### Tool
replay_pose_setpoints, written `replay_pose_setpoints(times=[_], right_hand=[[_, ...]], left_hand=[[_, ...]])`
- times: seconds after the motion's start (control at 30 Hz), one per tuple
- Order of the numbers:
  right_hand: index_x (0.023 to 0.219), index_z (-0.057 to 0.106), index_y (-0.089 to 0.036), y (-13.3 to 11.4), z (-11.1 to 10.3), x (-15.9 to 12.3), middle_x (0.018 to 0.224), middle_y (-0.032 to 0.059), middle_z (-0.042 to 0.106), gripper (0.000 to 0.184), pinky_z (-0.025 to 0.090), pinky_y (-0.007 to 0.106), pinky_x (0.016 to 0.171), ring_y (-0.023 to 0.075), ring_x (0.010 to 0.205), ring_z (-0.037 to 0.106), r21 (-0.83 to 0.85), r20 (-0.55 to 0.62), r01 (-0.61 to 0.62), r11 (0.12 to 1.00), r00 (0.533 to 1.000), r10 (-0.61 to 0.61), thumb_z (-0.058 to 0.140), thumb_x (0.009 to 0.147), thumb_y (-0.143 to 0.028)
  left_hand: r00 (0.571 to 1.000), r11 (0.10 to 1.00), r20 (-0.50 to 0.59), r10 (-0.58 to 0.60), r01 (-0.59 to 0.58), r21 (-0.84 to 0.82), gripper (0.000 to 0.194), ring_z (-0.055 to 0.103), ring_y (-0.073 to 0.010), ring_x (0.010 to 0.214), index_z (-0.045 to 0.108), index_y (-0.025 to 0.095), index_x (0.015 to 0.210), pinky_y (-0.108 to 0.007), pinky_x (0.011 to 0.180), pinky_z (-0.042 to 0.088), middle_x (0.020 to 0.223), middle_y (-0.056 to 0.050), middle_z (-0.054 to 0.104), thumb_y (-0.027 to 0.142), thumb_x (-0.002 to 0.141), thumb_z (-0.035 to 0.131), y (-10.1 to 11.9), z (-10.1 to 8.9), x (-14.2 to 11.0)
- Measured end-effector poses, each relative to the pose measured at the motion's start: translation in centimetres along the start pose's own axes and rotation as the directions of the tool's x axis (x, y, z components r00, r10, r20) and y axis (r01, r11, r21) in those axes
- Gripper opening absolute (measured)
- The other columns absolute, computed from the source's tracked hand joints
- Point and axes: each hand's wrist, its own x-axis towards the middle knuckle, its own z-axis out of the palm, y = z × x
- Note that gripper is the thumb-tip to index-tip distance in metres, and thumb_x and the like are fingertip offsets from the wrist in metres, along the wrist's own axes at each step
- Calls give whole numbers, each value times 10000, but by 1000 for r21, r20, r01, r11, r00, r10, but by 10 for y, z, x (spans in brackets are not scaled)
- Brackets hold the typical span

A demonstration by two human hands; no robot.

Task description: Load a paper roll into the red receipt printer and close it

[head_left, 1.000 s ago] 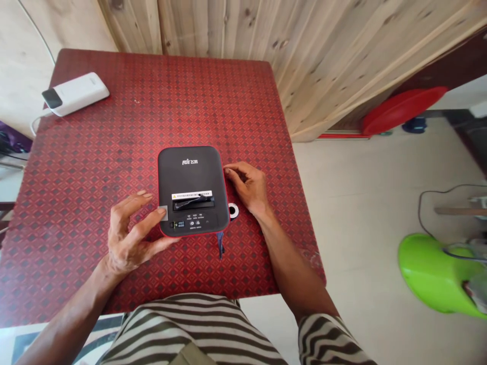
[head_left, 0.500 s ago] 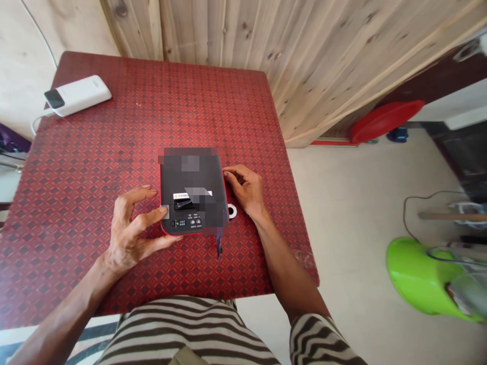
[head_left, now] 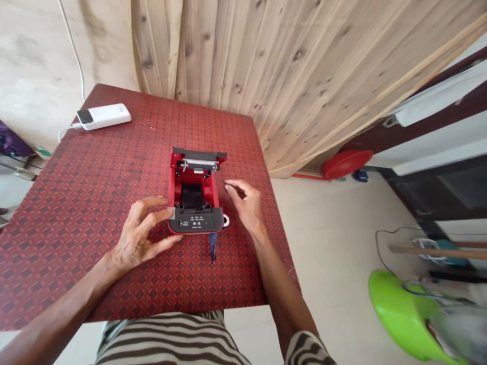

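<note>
A small red and black receipt printer sits mid-table with its lid swung up and back, showing a red, empty paper bay. My left hand rests against the printer's left front corner, fingers spread, forefinger and thumb touching the case. My right hand hovers just right of the printer, fingers loosely curled, holding nothing. A small white ring-shaped roll core lies against the printer's right front corner. A dark strip lies on the table in front of the printer.
The table has a red diamond-patterned cover and stands against a wooden plank wall. A white power bank with a cable lies at the far left corner. On the floor to the right are a green plastic object and a red basin.
The printer's lid, shut before, now stands open and tipped back. My right hand has come off the printer's side. The camera has tilted up a little.
</note>
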Motion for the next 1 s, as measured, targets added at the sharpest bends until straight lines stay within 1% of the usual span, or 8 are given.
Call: replay_pose_setpoints(times=[0.1, 0.17, 0.3, 0.4, 0.53, 0.83, 0.93, 1.0], right_hand=[[1006, 800, -243, -47, -12, -5, 908, 22, 790, 194, 556, 315, 736, 164, 761, 701, -118, 111, 212, 970, 974, -200, 644, 1011, -358], [1070, 787, -224, -75, -7, -3, 1035, 47, 799, 195, 565, 316, 837, 175, 915, 736, -201, 299, 382, 902, 901, -315, 606, 1047, -292], [1185, 725, -181, -107, 23, 17, 1190, 97, 764, 260, 531, 321, 737, 213, 947, 751, -486, 609, 495, 720, 783, -126, 494, 1068, -160], [1200, 700, -142, -114, 38, 34, 1168, 129, 755, 273, 525, 346, 726, 248, 939, 755, -561, 696, 522, 642, 718, 25, 477, 1044, -116], [1208, 698, -119, -115, 41, 45, 1185, 157, 755, 307, 548, 397, 806, 290, 1020, 749, -567, 730, 540, 622, 679, 76, 446, 1035, -90], [1154, 712, -146, -128, 17, 32, 1111, 106, 770, 230, 506, 343, 715, 243, 903, 743, -537, 660, 506, 675, 751, -38, 543, 997, -142], [1121, 731, -168, -125, -13, 25, 1096, 72, 770, 185, 503, 311, 734, 190, 863, 710, -383, 577, 443, 810, 800, -165, 635, 963, -175], [1137, 738, -199, -108, -32, 24, 1024, 28, 767, 223, 501, 287, 715, 144, 768, 667, -201, 432, 320, 926, 877, -209, 723, 916, -224]], left_hand=[[1000, 999, 7, -2, 3, -46, 566, 645, -261, 1182, 551, 202, 1338, -423, 999, 581, 1277, -135, 620, 359, 865, 819, 1, 3, -4], [1000, 998, 11, -2, 3, -56, 680, 636, -270, 1213, 504, 199, 1421, -429, 1023, 582, 1306, -147, 609, 366, 850, 834, 2, 6, -6], [999, 1000, 46, -14, 16, -24, 891, 572, -332, 1353, 395, 208, 1560, -505, 1093, 572, 1443, -199, 529, 444, 828, 846, 4, 12, -9], [995, 1000, 95, -26, 27, -9, 917, 472, -377, 1479, 349, 232, 1604, -554, 1150, 541, 1586, -223, 410, 444, 848, 823, 4, 17, -9], [993, 998, 110, -41, 46, -39, 896, 445, -363, 1515, 321, 243, 1620, -544, 1168, 538, 1658, -215, 334, 403, 879, 798, 0, 20, -9], [994, 998, 109, -29, 35, -53, 867, 463, -358, 1506, 313, 233, 1620, -532, 1151, 555, 1653, -219, 346, 385, 901, 774, 0, 20, -8], [994, 998, 110, -26, 32, -55, 854, 492, -347, 1484, 341, 222, 1606, -510, 1141, 564, 1637, -223, 363, 380, 893, 784, 0, 18, -6], [993, 998, 113, -26, 32, -56, 857, 504, -345, 1472, 348, 228, 1602, -508, 1136, 569, 1633, -218, 372, 376, 885, 793, 0, 17, -5]])
